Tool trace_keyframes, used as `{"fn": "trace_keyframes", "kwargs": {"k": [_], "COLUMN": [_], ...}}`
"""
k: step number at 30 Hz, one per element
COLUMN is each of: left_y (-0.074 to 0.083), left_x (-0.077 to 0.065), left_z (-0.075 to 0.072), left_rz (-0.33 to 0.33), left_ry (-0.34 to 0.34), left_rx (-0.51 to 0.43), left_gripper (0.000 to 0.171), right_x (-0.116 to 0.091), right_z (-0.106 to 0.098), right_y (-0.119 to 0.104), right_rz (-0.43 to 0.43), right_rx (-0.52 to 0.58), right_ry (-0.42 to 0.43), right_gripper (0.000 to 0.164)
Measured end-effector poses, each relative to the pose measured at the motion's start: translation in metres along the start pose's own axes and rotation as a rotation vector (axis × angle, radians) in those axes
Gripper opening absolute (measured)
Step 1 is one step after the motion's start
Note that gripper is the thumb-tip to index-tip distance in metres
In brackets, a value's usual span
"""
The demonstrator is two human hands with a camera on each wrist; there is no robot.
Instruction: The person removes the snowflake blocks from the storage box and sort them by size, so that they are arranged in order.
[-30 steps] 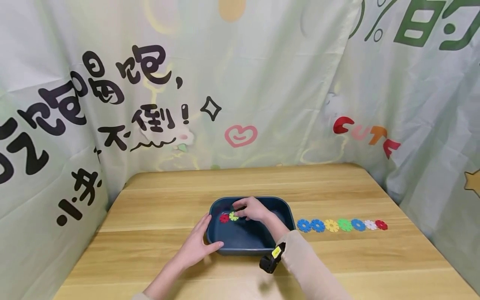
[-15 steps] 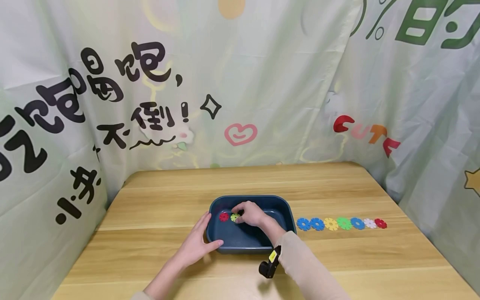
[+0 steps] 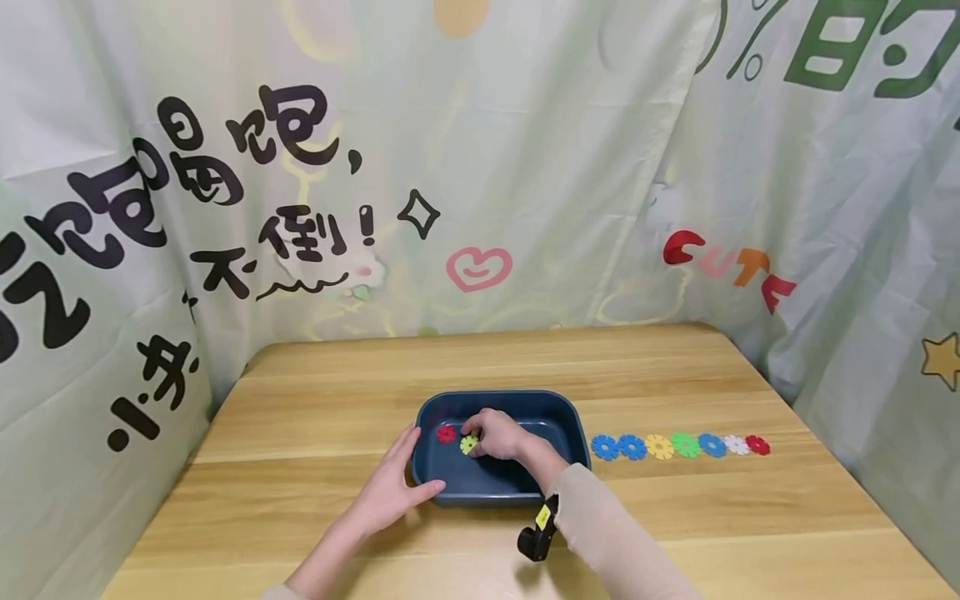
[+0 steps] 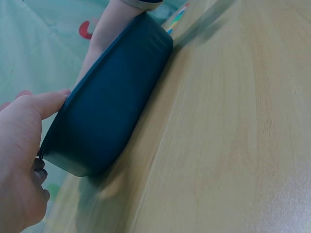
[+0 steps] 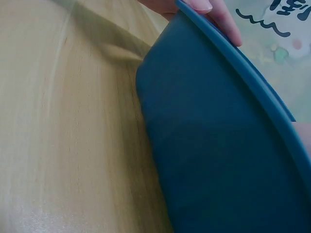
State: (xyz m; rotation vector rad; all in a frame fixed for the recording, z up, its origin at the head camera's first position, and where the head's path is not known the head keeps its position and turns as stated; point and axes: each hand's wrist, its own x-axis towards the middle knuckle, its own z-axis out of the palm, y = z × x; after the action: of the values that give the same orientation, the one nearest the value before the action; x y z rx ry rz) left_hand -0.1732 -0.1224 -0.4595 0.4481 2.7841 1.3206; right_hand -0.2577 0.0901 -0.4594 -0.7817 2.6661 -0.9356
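Observation:
A dark blue rectangular basin (image 3: 461, 482) stands on the wooden table. My left hand (image 3: 386, 487) holds its left side, with the thumb on the front rim; the left wrist view shows the thumb over the edge of the basin (image 4: 116, 92). Inside, my right hand (image 3: 501, 435) pinches a yellow-green flower-shaped snowflake disc (image 3: 468, 444) between thumb and fingers. A red snowflake disc (image 3: 446, 433) lies left of it on the basin floor. In the right wrist view the basin wall (image 5: 214, 126) hides the right fingertips.
Right of the basin runs a row of several snowflake discs: blue (image 3: 606, 447), blue, yellow (image 3: 659, 447), green (image 3: 686, 444), blue, white (image 3: 737, 444) and red (image 3: 757, 445). Printed curtains (image 3: 555, 183) enclose the table (image 3: 337, 392) behind and at both sides.
My right hand has come down onto the yellow-green snowflake disc, which has shifted slightly toward me. The left hand stays on the basin.

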Motion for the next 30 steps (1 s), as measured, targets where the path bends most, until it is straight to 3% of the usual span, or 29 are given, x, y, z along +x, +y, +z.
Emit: {"fn": "trace_keyframes", "kwargs": {"k": [18,30], "left_y": [0.0014,0.0013], "left_x": [0.0013,0.0008], "left_z": [-0.0003,0.0], "left_rz": [0.01,0.007], "left_ry": [-0.009,-0.001], "left_rx": [0.001,0.008], "left_gripper": [0.088,0.087], "right_x": [-0.0011,-0.0021], "right_z": [-0.0026,-0.0022], "right_y": [0.0033,0.0051], "right_rz": [-0.051,-0.034], "right_rx": [-0.038,0.065], "right_ry": [0.024,0.033], "right_gripper": [0.024,0.02]}}
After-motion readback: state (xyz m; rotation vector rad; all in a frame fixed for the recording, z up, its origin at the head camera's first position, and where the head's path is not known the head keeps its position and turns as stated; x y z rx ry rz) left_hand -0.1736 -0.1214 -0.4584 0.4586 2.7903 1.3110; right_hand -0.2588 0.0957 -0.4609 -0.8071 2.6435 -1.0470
